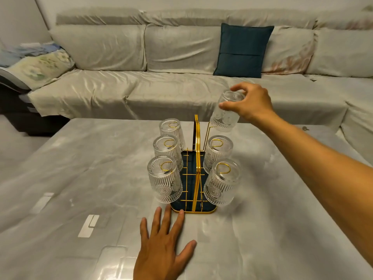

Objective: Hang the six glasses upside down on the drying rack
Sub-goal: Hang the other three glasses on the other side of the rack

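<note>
Behind the grey bench (pixel 80 158) runs a pale sofa (pixel 141 87). Five ribbed glasses already hang mouth-down on the gold drying rack (pixel 196 158). Your right hand (pixel 252 102) is clamped on the sixth glass (pixel 225 115), inverted above the far right prong. Your left hand (pixel 161 245) lies flat, fingers spread, touching the rack's base. Only this last hanging remains.
</note>
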Available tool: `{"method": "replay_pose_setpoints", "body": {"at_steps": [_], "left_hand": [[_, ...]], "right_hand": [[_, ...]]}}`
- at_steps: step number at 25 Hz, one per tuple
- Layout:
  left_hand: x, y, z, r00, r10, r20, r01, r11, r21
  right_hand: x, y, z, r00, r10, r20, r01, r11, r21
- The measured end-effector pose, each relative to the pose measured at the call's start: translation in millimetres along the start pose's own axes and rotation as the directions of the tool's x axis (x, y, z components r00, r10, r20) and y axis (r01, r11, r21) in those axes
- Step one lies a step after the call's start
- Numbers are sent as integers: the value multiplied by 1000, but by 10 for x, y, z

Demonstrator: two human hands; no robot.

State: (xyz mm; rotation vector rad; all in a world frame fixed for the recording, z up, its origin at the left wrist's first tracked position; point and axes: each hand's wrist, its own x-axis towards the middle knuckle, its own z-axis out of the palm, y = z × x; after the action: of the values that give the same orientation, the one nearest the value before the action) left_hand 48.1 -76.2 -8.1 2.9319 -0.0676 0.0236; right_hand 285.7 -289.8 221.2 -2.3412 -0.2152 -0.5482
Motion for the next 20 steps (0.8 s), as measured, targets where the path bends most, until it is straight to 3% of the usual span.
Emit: {"method": "replay_pose_setpoints", "body": {"at_steps": [1, 4, 6, 11, 20], "left_hand": [[0, 5, -22, 1000, 2, -28, -2, 1000, 20], [-14, 43, -117, 994, -10, 106, 11, 1000, -7], [7, 35, -112, 995, 15, 102, -18, 999, 30], [-10, -8, 3, 998, 23, -64, -21, 999, 29], [8, -26, 62, 989, 34, -142, -29, 999, 34]], "right_hand": [[26, -29, 71, 1000, -6, 20, 6, 1000, -27], [56, -13, 273, 998, -3, 65, 6, 999, -49], [51, 44, 395, 995, 1, 96, 7, 997, -82], [1, 137, 589, 986, 16, 168, 4, 993, -115], [-35, 213, 775, 966, 61, 253, -18, 985, -170]]}}
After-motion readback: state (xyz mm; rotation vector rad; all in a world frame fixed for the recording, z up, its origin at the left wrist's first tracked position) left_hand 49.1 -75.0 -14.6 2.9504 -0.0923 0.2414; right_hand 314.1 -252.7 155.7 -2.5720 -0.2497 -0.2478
